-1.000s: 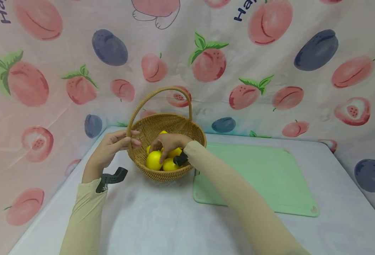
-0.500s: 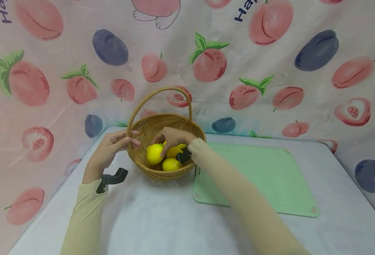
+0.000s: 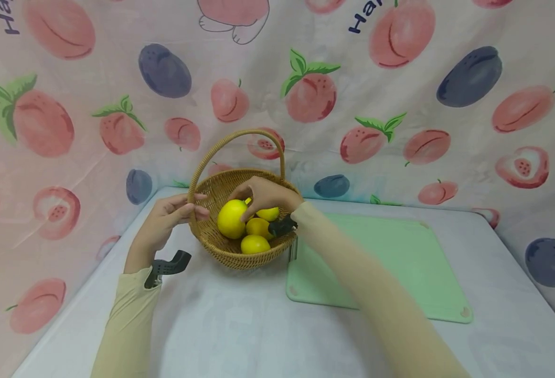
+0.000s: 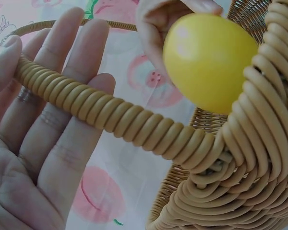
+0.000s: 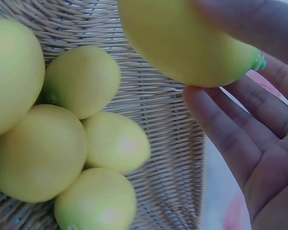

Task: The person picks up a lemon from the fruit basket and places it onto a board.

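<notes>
One yellow lemon [image 3: 232, 219] is held by the right hand [image 3: 269, 193] at the mouth of the wicker basket [image 3: 244, 262], with the fingertips [image 5: 195, 100] and thumb clamped on it from opposite sides. Inside the basket, five other lemons [image 5: 38, 153] are shown by the right wrist view, heaped together, and a gap is seen between them and the held one. At the basket's left side, its arched handle [image 4: 115, 114] is gripped by the left hand [image 3: 158, 223], between the thumb and the fingers, which are spread slightly apart. A pale green board [image 3: 405, 257] is laid just to the basket's right, on the white-covered table [image 3: 235, 325]. Behind the basket, a fruit-printed cloth [image 3: 367, 94] is hung.
</notes>
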### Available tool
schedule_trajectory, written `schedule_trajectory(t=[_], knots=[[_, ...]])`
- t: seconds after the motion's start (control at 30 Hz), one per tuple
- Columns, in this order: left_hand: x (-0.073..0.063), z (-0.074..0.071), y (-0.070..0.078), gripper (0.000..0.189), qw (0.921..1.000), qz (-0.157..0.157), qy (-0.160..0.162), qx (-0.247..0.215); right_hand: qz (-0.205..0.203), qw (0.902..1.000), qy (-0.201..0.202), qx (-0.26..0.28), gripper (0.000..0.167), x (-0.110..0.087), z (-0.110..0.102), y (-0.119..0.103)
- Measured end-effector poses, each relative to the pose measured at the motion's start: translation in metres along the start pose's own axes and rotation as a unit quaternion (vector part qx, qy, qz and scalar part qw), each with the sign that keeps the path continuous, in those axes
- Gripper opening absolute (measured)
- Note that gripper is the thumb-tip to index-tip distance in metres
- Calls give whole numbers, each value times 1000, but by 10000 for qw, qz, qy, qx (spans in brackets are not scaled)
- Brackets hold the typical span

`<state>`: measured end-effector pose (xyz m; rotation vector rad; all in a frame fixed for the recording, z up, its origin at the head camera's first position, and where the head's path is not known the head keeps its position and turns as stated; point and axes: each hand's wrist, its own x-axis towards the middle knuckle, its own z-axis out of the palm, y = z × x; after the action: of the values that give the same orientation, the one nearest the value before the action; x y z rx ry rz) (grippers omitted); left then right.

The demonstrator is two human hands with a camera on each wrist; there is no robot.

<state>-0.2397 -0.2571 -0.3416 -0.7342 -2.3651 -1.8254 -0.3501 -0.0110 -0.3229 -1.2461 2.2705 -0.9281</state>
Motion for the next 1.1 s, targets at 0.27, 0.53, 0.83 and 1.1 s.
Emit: schedule_trajectory(t=[0.27,0.53,0.83,1.1], knots=[[-1,2,1,24,9999,-4,106,-31,-157,9992,333,149,47,-24,-14,-5],[-1,4,-1,19,9985,88,297,-452,-88,9979,600,228,50,-53,-25,-7],[0,5,1,22,9976,108,306,-619,-118,9957,918,0,50,-85,-35,0],[-1,5,-1,21,9976,71,348,-593,-50,9928,1199,45,53,-117,-43,5]])
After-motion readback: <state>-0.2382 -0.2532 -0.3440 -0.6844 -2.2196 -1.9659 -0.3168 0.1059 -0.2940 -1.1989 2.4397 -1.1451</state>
